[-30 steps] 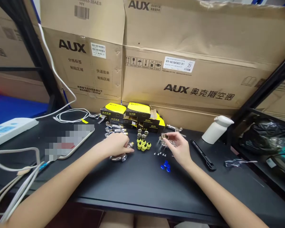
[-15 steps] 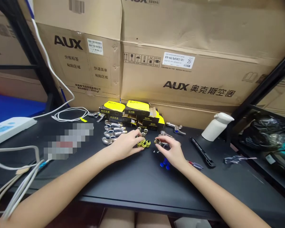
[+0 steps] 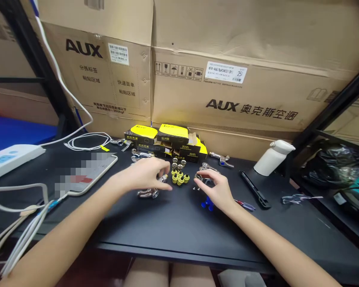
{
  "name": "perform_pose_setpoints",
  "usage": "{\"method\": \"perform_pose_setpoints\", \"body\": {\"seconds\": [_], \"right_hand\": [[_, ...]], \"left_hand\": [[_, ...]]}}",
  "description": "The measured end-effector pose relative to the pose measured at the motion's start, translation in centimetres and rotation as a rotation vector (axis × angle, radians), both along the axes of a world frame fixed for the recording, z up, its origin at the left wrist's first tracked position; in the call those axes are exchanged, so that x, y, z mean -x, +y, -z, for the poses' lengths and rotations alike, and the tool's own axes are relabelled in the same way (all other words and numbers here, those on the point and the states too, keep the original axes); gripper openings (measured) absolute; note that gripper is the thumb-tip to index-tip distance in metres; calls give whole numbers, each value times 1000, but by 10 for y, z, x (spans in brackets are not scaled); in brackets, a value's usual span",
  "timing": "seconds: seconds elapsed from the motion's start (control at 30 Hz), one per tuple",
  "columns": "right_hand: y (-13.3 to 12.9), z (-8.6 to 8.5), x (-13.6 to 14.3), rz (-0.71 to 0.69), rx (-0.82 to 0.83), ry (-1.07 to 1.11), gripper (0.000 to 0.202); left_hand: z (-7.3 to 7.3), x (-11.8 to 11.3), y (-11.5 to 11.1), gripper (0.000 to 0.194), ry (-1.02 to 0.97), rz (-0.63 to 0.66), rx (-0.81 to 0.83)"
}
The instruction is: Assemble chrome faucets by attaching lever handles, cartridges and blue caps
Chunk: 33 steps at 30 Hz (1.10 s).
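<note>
My left hand (image 3: 148,173) is curled over a chrome tap (image 3: 148,194), its thumb and fingers closed about the tap's threaded end; part of the tap is hidden beneath the hand. Between the thumb and fingertips of my right hand (image 3: 215,187) is a small round metal collar (image 3: 198,175), mostly covered. Several yellow-green valve cartridges (image 3: 180,178) stand grouped between the hands, with small chrome rings (image 3: 183,162) behind them. More chrome taps (image 3: 142,154) lie beyond my left hand. Blue plastic pieces (image 3: 208,204) and tiny screws lie by my right hand.
Black-and-yellow boxes (image 3: 173,133) are stacked at the back before large cartons (image 3: 242,91). To the right are a screwdriver (image 3: 245,205), a black cutter (image 3: 255,190) and a white bottle (image 3: 273,157). A phone (image 3: 98,175), cables and a power strip (image 3: 14,159) occupy the left.
My left hand has drawn back leftward from the cartridges and taken hold of a chrome tap, which is now nearer to me. My right hand has stayed nearly in place with the collar.
</note>
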State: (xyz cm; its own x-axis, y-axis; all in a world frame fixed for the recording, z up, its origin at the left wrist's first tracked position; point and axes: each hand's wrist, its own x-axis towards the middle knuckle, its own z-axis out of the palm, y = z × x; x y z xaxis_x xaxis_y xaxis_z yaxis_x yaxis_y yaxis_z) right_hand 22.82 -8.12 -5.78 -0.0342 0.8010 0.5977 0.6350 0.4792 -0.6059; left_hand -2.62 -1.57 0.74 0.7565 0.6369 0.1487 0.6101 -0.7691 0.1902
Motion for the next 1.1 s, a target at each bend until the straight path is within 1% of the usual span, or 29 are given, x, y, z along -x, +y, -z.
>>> {"method": "perform_pose_setpoints", "body": {"seconds": [0.03,0.1,0.2,0.27,0.33,0.37,0.43,0.47,0.53,0.6,0.67,0.73,0.8,0.87,0.93,1.0,1.07,1.1], "right_hand": [[0,0,0,-2,-5,1,17],[0,0,0,-8,-14,0,16],[0,-1,2,-18,-22,-9,14],[-1,-2,2,-26,-26,-21,14],[-1,-2,2,-32,-29,-32,13],[-1,-3,2,-31,-34,-32,13],[-2,-3,3,-25,-43,-18,13],[-2,-3,3,-21,-48,-6,13],[-3,-2,3,-18,-58,15,14],[-4,-2,4,-28,-55,28,15],[-4,-1,4,-44,-45,53,15],[-4,-1,5,-52,-38,87,17],[-5,-1,5,-54,-45,118,17],[-5,-1,6,-63,-57,125,17],[-6,-1,7,-92,-61,120,16],[-8,0,9,-128,-52,122,20],[-9,1,10,-156,-44,131,25],[-10,1,11,-166,-43,132,25]], "left_hand": [[-4,6,1,44,51,-31,45],[-6,12,0,47,138,-77,118],[0,10,-5,46,214,-89,158],[4,6,-9,40,215,-79,157],[3,6,-10,36,195,-82,195],[1,7,-10,36,183,-89,243],[-6,13,-6,38,140,-96,392],[-9,17,-2,39,104,-92,484],[-15,22,5,38,-34,-59,676],[-16,24,11,36,-184,-21,860],[-12,21,15,36,-300,34,1046],[-6,14,14,41,-423,117,1230],[0,5,11,44,-588,200,1370],[6,-4,5,39,-742,251,1437],[10,-13,-1,31,-851,261,1464],[14,-20,-7,24,-921,262,1449],[18,-26,-12,16,-976,251,1393],[19,-29,-13,16,-1002,238,1364]]}}
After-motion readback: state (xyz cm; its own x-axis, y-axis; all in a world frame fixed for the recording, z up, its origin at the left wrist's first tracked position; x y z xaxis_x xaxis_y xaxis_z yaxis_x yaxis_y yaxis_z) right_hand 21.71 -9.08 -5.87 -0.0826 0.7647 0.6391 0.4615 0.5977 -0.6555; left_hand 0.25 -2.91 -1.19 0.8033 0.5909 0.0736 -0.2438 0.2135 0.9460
